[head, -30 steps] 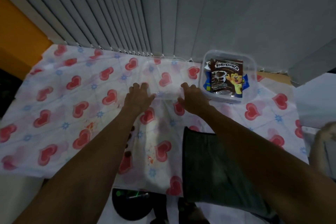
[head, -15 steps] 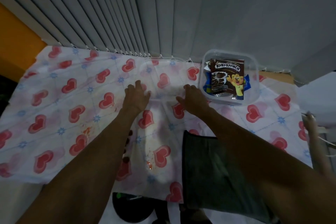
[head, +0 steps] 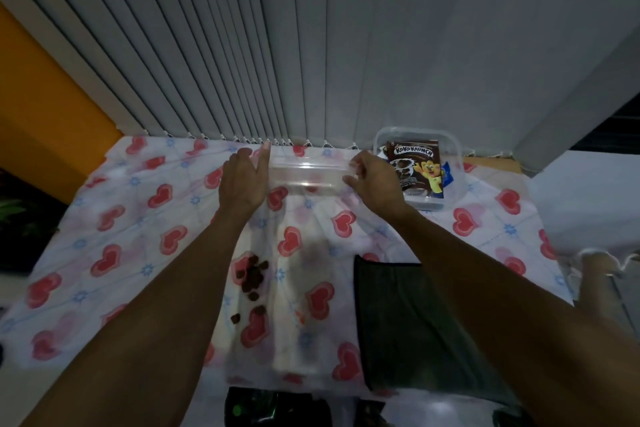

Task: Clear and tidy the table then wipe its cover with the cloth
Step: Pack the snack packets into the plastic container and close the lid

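The table cover [head: 131, 218] is white with red hearts. At its far edge I hold a clear plastic lid [head: 308, 174] tilted up off the cover. My left hand [head: 242, 184] presses its left end and my right hand [head: 374, 180] grips its right end. Just right of it stands a clear square container [head: 453, 163] with a Koko Krunch packet [head: 415, 166] inside. A dark cloth [head: 398, 322] lies flat near the front edge, partly under my right forearm. Several brown cereal pieces [head: 252, 277] and small orange stains [head: 300, 317] mark the cover's middle.
Grey vertical blinds [head: 311, 45] hang right behind the table. An orange wall [head: 45, 121] stands at the left. A part of another person's arm or hand [head: 599, 263], blurred, shows past the table's right edge. Dark objects [head: 256, 409] lie on the floor below the front edge.
Both hands have lifted the clear lid off the cover and raised it toward the far edge. My view has tilted, and the cereal pieces now show beside my left forearm.
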`<action>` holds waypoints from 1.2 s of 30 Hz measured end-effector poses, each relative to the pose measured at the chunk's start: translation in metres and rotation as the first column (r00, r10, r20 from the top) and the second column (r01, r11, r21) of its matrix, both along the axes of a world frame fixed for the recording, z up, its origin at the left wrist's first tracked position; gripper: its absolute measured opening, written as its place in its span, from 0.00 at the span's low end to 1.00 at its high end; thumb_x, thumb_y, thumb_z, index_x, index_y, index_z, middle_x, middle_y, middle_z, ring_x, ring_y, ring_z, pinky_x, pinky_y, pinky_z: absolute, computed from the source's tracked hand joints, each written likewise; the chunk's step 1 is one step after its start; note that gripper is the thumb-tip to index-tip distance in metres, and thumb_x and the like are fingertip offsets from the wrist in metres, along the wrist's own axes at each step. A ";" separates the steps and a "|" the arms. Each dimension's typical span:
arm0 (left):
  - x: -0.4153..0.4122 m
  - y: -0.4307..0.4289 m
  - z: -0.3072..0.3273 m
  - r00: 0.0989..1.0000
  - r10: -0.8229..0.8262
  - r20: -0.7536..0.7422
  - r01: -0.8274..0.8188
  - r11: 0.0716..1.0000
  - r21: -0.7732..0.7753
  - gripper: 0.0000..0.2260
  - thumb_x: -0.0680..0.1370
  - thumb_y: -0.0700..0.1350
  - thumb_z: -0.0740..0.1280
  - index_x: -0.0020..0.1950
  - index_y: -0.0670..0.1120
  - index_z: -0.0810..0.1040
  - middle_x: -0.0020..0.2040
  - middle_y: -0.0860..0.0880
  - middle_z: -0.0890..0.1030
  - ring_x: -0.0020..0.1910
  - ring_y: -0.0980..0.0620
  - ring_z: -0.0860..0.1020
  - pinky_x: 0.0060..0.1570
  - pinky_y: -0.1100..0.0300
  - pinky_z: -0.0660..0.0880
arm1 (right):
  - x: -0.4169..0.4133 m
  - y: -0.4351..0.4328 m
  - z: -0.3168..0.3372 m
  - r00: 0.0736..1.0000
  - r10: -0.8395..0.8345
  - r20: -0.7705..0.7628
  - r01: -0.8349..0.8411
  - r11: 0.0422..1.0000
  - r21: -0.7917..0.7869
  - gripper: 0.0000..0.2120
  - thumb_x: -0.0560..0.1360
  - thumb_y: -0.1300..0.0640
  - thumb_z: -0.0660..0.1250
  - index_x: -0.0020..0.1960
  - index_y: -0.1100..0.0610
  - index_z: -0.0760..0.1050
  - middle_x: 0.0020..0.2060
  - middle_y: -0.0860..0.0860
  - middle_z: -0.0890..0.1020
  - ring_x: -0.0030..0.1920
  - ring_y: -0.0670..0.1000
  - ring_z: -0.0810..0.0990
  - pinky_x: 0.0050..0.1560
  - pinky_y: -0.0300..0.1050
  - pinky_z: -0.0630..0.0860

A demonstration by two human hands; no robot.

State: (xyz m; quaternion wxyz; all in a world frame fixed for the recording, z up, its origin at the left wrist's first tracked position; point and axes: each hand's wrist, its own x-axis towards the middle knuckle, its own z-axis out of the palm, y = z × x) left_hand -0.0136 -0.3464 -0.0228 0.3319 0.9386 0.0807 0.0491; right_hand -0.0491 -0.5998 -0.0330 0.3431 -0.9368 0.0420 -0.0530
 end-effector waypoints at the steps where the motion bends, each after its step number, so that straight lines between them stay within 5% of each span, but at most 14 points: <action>1: -0.002 0.000 0.004 1.000 -0.004 0.023 0.005 1.000 -0.020 0.38 0.78 0.73 0.44 0.57 0.42 0.77 0.53 0.41 0.80 0.53 0.41 0.79 0.48 0.52 0.73 | -0.003 -0.001 0.005 1.000 -0.016 0.004 0.016 1.000 0.022 0.14 0.74 0.53 0.75 0.56 0.55 0.76 0.46 0.53 0.81 0.43 0.48 0.77 0.43 0.42 0.72; 6: -0.012 -0.009 0.026 0.999 -0.028 0.047 0.031 0.998 -0.058 0.34 0.77 0.74 0.49 0.47 0.44 0.74 0.48 0.43 0.78 0.45 0.44 0.76 0.43 0.54 0.70 | -0.018 -0.009 0.028 0.998 -0.044 0.048 0.037 0.990 0.137 0.15 0.77 0.47 0.70 0.61 0.50 0.73 0.54 0.53 0.80 0.50 0.51 0.80 0.48 0.45 0.79; 11: -0.012 -0.031 0.033 0.988 -0.134 0.074 0.142 0.984 -0.106 0.29 0.74 0.74 0.56 0.46 0.47 0.72 0.52 0.43 0.77 0.48 0.43 0.77 0.51 0.50 0.77 | -0.033 -0.029 0.044 0.993 -0.113 0.025 0.106 0.976 0.190 0.18 0.81 0.50 0.66 0.67 0.54 0.69 0.51 0.52 0.81 0.46 0.50 0.81 0.40 0.39 0.79; 14: -0.011 -0.050 0.030 0.971 -0.222 0.090 0.229 0.971 -0.073 0.27 0.72 0.70 0.66 0.53 0.48 0.77 0.54 0.47 0.76 0.49 0.48 0.76 0.52 0.53 0.77 | -0.042 -0.046 0.045 0.963 -0.268 -0.016 0.265 0.938 0.225 0.17 0.80 0.46 0.66 0.62 0.56 0.69 0.49 0.51 0.79 0.47 0.51 0.80 0.45 0.48 0.80; 18: -0.010 -0.080 0.022 0.957 -0.275 0.097 0.286 0.949 -0.129 0.24 0.69 0.55 0.78 0.60 0.47 0.75 0.56 0.49 0.74 0.52 0.47 0.78 0.54 0.51 0.79 | -0.053 -0.074 0.039 0.910 -0.408 -0.074 0.411 0.867 0.280 0.23 0.78 0.40 0.67 0.58 0.59 0.69 0.40 0.49 0.77 0.42 0.48 0.78 0.36 0.38 0.72; 22: -0.005 -0.111 0.011 0.957 -0.283 0.068 0.291 0.942 -0.168 0.23 0.69 0.49 0.78 0.59 0.49 0.73 0.59 0.48 0.75 0.54 0.48 0.78 0.55 0.50 0.80 | -0.063 -0.099 0.037 0.889 -0.449 -0.090 0.455 0.845 0.282 0.18 0.80 0.43 0.65 0.54 0.57 0.68 0.37 0.47 0.74 0.36 0.42 0.74 0.31 0.33 0.65; 28: 0.015 -0.162 -0.001 0.954 -0.300 0.017 0.297 0.934 -0.200 0.24 0.69 0.50 0.80 0.60 0.47 0.74 0.60 0.45 0.75 0.53 0.47 0.79 0.55 0.51 0.79 | -0.044 -0.144 0.026 0.852 -0.503 -0.146 0.522 0.797 0.303 0.14 0.81 0.50 0.65 0.60 0.58 0.70 0.49 0.52 0.80 0.45 0.52 0.80 0.34 0.36 0.69; 30: 0.024 -0.178 -0.006 0.955 -0.296 -0.036 0.283 0.937 -0.204 0.26 0.70 0.50 0.79 0.63 0.45 0.75 0.60 0.44 0.77 0.53 0.46 0.79 0.56 0.50 0.79 | -0.035 -0.161 0.019 0.863 -0.485 -0.139 0.504 0.825 0.254 0.15 0.82 0.54 0.64 0.65 0.61 0.72 0.53 0.53 0.80 0.48 0.51 0.78 0.39 0.35 0.72; 32: 0.035 -0.191 -0.014 0.954 -0.289 -0.074 0.268 0.940 -0.209 0.25 0.71 0.49 0.78 0.64 0.43 0.76 0.59 0.43 0.81 0.54 0.44 0.80 0.56 0.48 0.80 | -0.024 -0.177 0.010 0.881 -0.454 -0.135 0.474 0.849 0.233 0.16 0.81 0.57 0.65 0.68 0.60 0.73 0.60 0.55 0.81 0.57 0.54 0.80 0.54 0.43 0.77; 36: 0.052 -0.217 -0.026 0.957 -0.269 -0.111 0.243 0.948 -0.204 0.19 0.73 0.48 0.77 0.60 0.43 0.79 0.54 0.44 0.84 0.52 0.44 0.82 0.54 0.52 0.79 | 0.001 -0.202 -0.005 0.889 -0.423 -0.174 0.453 0.866 0.212 0.19 0.81 0.61 0.63 0.71 0.61 0.72 0.67 0.56 0.78 0.67 0.57 0.76 0.66 0.46 0.70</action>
